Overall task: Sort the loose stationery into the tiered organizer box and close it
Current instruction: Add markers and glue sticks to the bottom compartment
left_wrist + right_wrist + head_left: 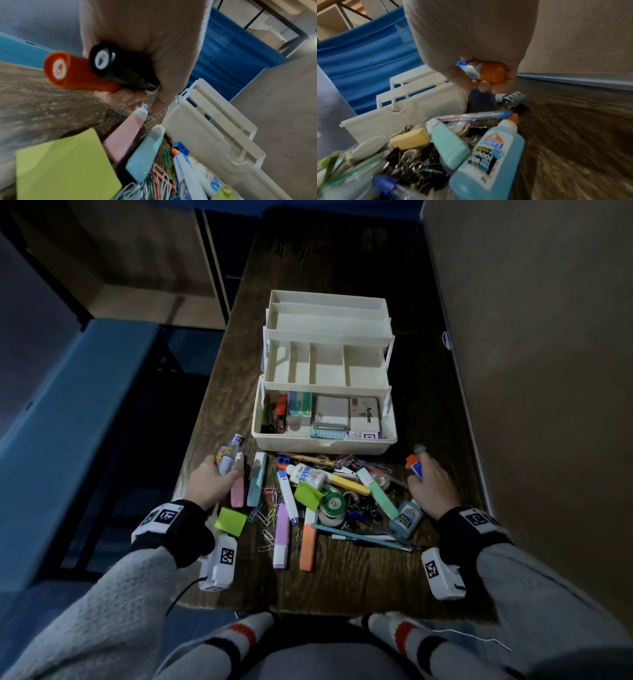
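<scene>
The cream tiered organizer box [294,441] stands open on the dark wooden table [359,577], its upper trays swung back; staplers, note pads and small boxes lie in the bottom tray. Loose stationery [329,498] is piled in front of it. My left hand [212,479] grips two stick tubes, an orange tube [77,75] and a black tube [118,67], left of the pile. My right hand [428,481] holds a small glue stick [489,73] with an orange cap, right of the pile. Both hands [130,97] [488,83] hover just above the table.
Pink [238,487] and light blue [257,482] highlighters and green sticky notes [231,520] lie by my left hand. A blue glue bottle [406,517] and a mint highlighter [448,146] lie by my right. A small grey item [513,99] sits beyond my right fingers. A wall runs along the table's right edge.
</scene>
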Available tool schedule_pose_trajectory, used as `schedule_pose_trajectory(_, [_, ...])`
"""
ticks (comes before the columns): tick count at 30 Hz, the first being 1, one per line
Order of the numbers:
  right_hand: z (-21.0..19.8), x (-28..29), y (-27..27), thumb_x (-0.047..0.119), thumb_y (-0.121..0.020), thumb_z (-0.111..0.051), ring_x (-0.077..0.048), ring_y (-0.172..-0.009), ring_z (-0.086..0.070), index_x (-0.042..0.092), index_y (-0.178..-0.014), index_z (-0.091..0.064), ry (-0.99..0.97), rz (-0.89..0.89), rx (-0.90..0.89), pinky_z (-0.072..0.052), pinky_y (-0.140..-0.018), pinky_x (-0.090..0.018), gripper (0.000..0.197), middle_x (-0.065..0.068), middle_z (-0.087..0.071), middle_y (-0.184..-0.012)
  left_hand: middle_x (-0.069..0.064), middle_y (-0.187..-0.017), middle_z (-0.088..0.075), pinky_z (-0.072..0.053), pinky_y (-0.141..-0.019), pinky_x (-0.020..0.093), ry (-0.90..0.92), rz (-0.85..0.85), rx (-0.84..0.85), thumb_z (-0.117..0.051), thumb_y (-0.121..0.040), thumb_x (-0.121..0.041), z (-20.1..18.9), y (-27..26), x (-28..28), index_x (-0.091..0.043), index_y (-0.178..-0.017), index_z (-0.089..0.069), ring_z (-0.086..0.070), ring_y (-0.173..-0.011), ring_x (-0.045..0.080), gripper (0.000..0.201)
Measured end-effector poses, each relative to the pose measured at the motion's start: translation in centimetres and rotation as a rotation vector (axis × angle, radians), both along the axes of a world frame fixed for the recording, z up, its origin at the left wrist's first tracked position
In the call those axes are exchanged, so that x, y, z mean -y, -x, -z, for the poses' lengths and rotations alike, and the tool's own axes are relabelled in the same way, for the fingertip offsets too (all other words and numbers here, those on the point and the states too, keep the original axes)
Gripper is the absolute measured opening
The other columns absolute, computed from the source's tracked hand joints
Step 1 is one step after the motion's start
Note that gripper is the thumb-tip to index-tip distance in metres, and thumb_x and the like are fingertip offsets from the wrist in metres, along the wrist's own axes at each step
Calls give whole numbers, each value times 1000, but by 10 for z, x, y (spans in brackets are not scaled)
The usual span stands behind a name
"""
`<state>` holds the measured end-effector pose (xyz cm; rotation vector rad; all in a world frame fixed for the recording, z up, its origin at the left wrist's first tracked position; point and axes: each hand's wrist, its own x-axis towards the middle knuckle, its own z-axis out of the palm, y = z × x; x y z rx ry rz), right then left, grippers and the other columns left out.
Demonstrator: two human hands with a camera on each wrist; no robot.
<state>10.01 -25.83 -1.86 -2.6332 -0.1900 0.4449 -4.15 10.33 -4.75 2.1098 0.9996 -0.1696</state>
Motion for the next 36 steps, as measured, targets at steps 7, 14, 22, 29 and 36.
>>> schedule_pose_trajectory(7, [-6, -5, -9, 25, -99, -41, -23, -93, -50, 25, -129, -38, -183, 109, 52, -33, -75, -31, 30, -12, -52, -117, 14, -70, -63, -43, -50, 25, 186, -22, 131, -59, -90, -26, -19, -8, 3, -9, -94, -61, -52, -49, 24, 17])
schedule_pose_trajectory(14, [-37, -73, -30, 25, -100, -35, -19, -103, -43, 32, -138, -32, -196, -105, 147, -42, -94, -39, 38, -4, -34, -116, 3, -76, -62, -45, -59, 27, 134, 176, 224, -59, -90, -29, -59, -44, 12, -19, -93, -59, -55, -62, 17, 10])
schedule_pose_trajectory(22, [-31, -150, -54, 9, -96, -42, -30, -124, -46, 23, -122, -56, 88, -483, -42, -33, -104, -45, 33, -7, -55, -131, -1, -76, -61, -51, -55, 24, 238, 572, 165, -58, -89, -3, -88, -103, 19, -18, -88, -58, -57, -61, 13, 15])
schedule_pose_trajectory(29, [-25, -167, -61, 11, -92, -37, -28, -137, -29, 22, -125, -57, 352, -558, -298, -15, -110, -51, 40, -10, -39, -145, 8, -88, -72, -57, -65, 36, -81, 762, 1, -65, -82, -9, -88, -155, 31, -14, -88, -62, -68, -72, 23, 9])
schedule_pose_trajectory(36, [-20, -155, -62, 6, -88, -34, -29, -123, -41, 28, -115, -63, 243, -485, -258, -21, -102, -47, 45, -4, -55, -129, 14, -92, -65, -38, -67, 29, -262, 982, -113, -63, -87, -21, -69, -186, 49, -14, -81, -54, -61, -87, 31, 12])
